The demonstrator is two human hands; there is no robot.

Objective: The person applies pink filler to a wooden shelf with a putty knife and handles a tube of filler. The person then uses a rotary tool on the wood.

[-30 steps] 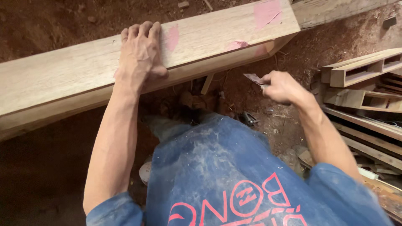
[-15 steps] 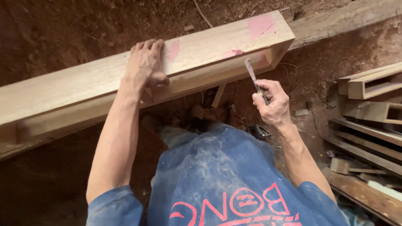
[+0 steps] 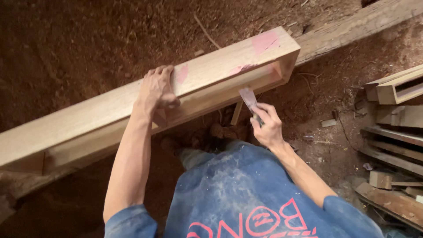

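Observation:
A long pale wooden frame piece lies slantwise across the dirt floor, with pink filler patches near its right end. My left hand grips its top edge near the middle, fingers over the far side. My right hand holds a putty knife, its flat blade pointing up at the underside of the frame near the right end. A small wooden stick stands under the frame.
A weathered timber beam lies beyond the frame's right end. Stacked wooden frame pieces and planks fill the right side. Sawdust and wood scraps cover the brown dirt floor. My blue dusty clothing fills the bottom.
My right hand has raised the putty knife from beside the frame toward its underside. The view has shifted so the frame sits lower. My left hand keeps its grip.

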